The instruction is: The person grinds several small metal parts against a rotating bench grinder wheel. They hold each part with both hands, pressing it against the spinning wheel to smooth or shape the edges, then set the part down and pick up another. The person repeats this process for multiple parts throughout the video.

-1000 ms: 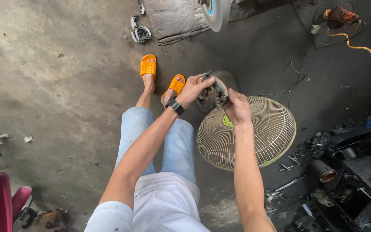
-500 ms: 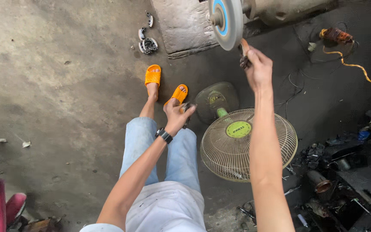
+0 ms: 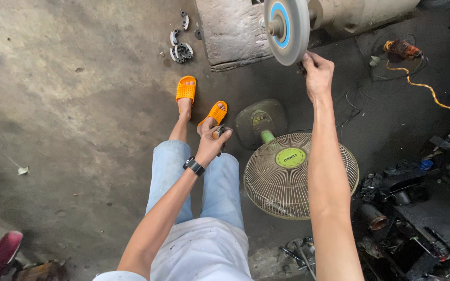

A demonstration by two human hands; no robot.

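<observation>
The right hand (image 3: 317, 73) is stretched far forward, fingers closed on a small dark piece pressed against the lower edge of the round grey grinding wheel with a blue centre (image 3: 286, 28), as if to bring it to the rim. The left hand (image 3: 212, 141) rests over the knees, fingers curled round a small dark metal part (image 3: 219, 132), kept clear. A cream floor fan (image 3: 298, 174) lies to the right.
</observation>
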